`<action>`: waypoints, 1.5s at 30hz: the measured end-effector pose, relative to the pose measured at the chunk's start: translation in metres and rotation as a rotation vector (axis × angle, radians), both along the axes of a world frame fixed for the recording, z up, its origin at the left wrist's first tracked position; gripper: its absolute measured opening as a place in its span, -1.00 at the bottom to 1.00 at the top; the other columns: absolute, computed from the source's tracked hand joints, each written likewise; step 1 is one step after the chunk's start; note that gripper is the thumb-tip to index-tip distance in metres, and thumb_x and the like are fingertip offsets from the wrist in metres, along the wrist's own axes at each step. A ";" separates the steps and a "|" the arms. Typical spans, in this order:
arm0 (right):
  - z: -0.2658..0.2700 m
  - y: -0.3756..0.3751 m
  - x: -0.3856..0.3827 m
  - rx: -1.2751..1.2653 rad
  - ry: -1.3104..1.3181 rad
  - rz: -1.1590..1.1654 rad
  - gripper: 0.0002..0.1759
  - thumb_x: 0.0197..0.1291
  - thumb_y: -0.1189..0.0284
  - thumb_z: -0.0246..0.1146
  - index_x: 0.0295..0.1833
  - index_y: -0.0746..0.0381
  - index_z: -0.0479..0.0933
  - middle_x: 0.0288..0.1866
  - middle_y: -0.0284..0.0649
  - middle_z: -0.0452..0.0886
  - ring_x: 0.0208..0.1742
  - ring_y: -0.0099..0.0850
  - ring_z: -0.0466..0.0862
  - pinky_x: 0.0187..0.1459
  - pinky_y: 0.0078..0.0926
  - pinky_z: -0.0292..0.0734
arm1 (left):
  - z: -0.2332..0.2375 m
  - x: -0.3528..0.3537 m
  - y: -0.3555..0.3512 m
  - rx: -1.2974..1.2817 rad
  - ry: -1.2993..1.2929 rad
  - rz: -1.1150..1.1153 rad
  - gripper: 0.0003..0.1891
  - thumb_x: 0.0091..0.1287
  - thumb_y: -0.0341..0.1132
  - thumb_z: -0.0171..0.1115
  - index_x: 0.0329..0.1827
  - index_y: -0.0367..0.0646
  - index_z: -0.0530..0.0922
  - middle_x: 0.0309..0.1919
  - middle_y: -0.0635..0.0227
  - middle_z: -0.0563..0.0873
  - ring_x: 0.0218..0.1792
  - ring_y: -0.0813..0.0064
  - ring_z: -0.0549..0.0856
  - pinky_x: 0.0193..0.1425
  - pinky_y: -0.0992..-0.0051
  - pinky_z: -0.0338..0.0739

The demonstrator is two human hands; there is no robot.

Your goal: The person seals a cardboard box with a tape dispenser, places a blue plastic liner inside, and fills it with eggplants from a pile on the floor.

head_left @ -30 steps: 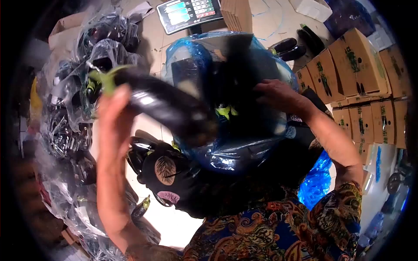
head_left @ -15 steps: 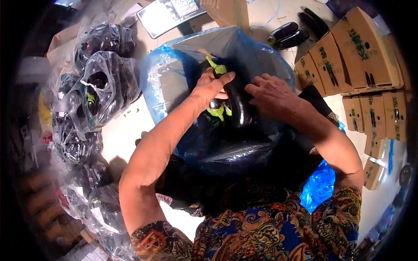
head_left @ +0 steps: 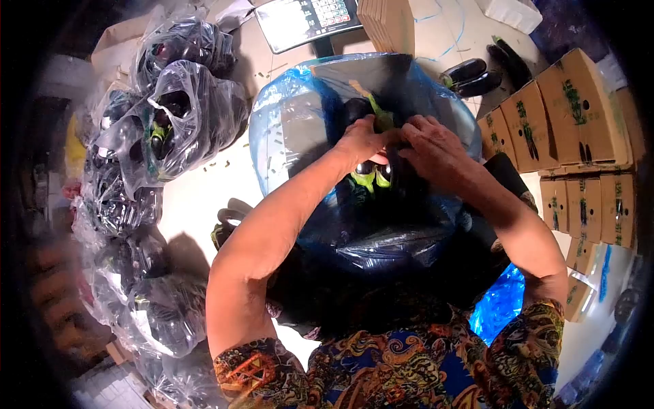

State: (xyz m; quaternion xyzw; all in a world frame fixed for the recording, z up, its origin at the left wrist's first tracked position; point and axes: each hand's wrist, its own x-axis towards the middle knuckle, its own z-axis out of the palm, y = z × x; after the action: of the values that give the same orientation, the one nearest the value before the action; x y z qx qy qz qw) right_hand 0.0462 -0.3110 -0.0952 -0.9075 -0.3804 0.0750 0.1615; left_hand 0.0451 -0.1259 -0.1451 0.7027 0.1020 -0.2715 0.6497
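Note:
In the head view, my left hand (head_left: 366,142) is closed around the upper end of a dark eggplant (head_left: 403,176), whose green cap and stem (head_left: 383,117) stick up past the fingers. My right hand (head_left: 430,142) meets it there, its bent fingers closed at the eggplant's neck; the fingertips are partly hidden. Both hands are inside the mouth of a blue plastic bag (head_left: 283,129). Below them in the bag, more eggplants (head_left: 364,178) show green caps and shiny dark skin.
Clear plastic bags of eggplants (head_left: 197,116) are piled along the left. A scale with a keypad (head_left: 306,24) stands beyond the blue bag, beside folded cardboard (head_left: 387,27). Loose eggplants (head_left: 470,76) lie on the floor at upper right. Cardboard boxes (head_left: 579,112) line the right side.
My right hand has come in from beside the eggplant to its cap end, meeting my left hand. The eggplant's body is now more hidden. The whole view has shifted somewhat.

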 end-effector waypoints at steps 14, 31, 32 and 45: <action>-0.016 0.020 0.032 0.092 0.305 -0.059 -0.47 0.14 0.28 0.29 0.12 0.37 0.33 -0.01 0.17 0.56 0.07 0.15 0.53 0.10 -0.04 0.43 | 0.016 0.007 0.043 0.231 -0.224 -0.168 -0.72 0.27 -0.27 0.25 -0.09 -0.30 0.62 -0.44 0.18 0.72 -0.36 0.33 0.74 -0.26 0.35 0.67; 0.026 0.022 0.037 -0.296 0.139 -0.101 -0.36 0.25 0.01 0.14 -0.07 0.50 0.49 -0.06 0.20 0.60 0.03 0.04 0.60 0.11 -0.14 0.46 | -0.012 -0.011 0.027 1.117 -1.154 -0.881 -0.53 0.21 -0.25 0.19 0.22 0.35 0.52 0.25 0.56 0.49 0.27 0.27 0.39 0.23 0.09 0.25; 0.023 0.030 0.037 -0.332 0.148 -0.112 -0.37 0.25 0.01 0.14 -0.09 0.49 0.51 -0.08 0.19 0.61 0.02 0.03 0.61 0.11 -0.16 0.47 | -0.010 -0.010 0.024 1.150 -1.113 -0.898 -0.53 0.20 -0.26 0.19 0.21 0.36 0.53 0.25 0.55 0.50 0.25 0.27 0.40 0.23 0.12 0.26; -0.041 0.034 0.037 -0.221 -0.134 -0.093 -0.52 0.27 0.11 0.13 0.11 0.26 0.48 0.18 0.07 0.48 0.23 0.06 0.41 0.14 0.11 0.32 | 0.031 0.009 0.070 0.653 -0.633 -0.811 -0.59 0.28 -0.36 0.17 0.23 -0.01 0.53 0.13 0.11 0.62 0.15 0.28 0.59 0.19 0.37 0.49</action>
State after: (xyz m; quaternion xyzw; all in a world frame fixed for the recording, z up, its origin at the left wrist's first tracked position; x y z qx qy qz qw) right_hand 0.0828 -0.2771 -0.1366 -0.9395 -0.3371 0.0479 0.0379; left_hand 0.0536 -0.0563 -0.1143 0.8951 -0.2939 -0.2299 0.2442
